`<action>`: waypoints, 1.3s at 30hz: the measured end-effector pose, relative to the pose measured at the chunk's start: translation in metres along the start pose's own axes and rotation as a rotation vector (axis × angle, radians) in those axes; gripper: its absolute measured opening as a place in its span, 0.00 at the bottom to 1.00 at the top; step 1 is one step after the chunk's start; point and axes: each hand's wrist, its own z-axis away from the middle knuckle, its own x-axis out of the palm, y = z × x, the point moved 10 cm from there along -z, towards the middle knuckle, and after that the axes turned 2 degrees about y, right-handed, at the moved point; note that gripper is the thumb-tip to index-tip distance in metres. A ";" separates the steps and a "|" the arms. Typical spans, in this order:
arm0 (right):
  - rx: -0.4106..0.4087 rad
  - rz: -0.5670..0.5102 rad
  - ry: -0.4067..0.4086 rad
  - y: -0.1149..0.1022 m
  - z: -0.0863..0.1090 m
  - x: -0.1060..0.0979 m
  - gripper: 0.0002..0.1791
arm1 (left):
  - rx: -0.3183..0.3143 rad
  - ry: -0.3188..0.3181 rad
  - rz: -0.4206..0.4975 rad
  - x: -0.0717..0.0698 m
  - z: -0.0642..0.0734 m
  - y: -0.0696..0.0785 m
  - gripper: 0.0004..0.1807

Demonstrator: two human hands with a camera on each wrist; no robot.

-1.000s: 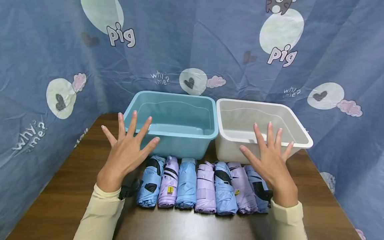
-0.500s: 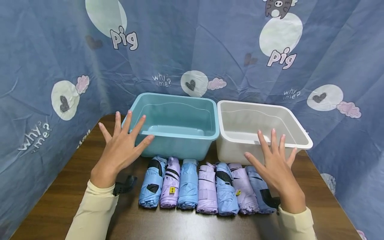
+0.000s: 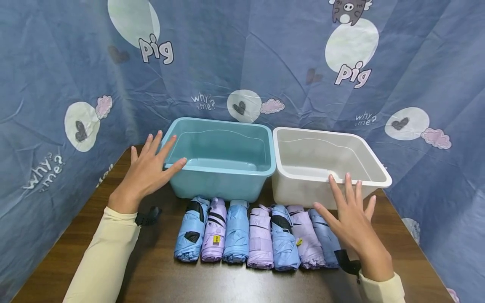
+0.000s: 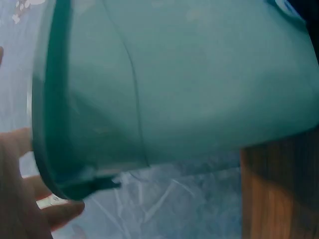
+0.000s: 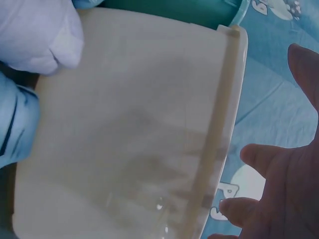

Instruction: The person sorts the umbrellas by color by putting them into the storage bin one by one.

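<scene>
My left hand point(image 3: 145, 176), fingers spread and holding nothing, is over the left side of the teal plastic bin point(image 3: 221, 185). In the left wrist view its fingertips show beside the rim point(image 4: 42, 124); contact is unclear. Spread before the front right of the white bin point(image 3: 303, 191), my right hand point(image 3: 354, 221) also holds nothing. In the right wrist view, its fingers point(image 5: 261, 157) stand apart from that bin's rim. Several folded umbrellas lie side by side in front of the bins, alternating blue point(image 3: 236, 235) and lilac point(image 3: 260, 240).
The two bins stand side by side at the back of the brown wooden table point(image 3: 212, 286). A blue printed cloth point(image 3: 212, 50) hangs right behind them and down both sides. Black straps sit on both wrists, by the cream sleeves point(image 3: 104, 252).
My left hand has moved left, its fingers now less widely fanned. My right hand has shifted right and nearer to me. The bins and umbrellas have stayed in place.
</scene>
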 end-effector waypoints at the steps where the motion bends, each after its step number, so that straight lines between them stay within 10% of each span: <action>1: -0.002 -0.007 -0.002 0.000 0.002 0.001 0.45 | 0.002 -0.004 0.014 0.000 -0.002 -0.002 0.45; 15: 0.001 -0.047 -0.017 0.004 0.020 0.008 0.45 | -0.023 -0.047 0.256 0.011 -0.025 -0.031 0.43; 39: 0.093 -0.150 -0.211 0.044 0.037 0.044 0.44 | -0.056 -0.068 0.313 0.026 -0.026 -0.039 0.48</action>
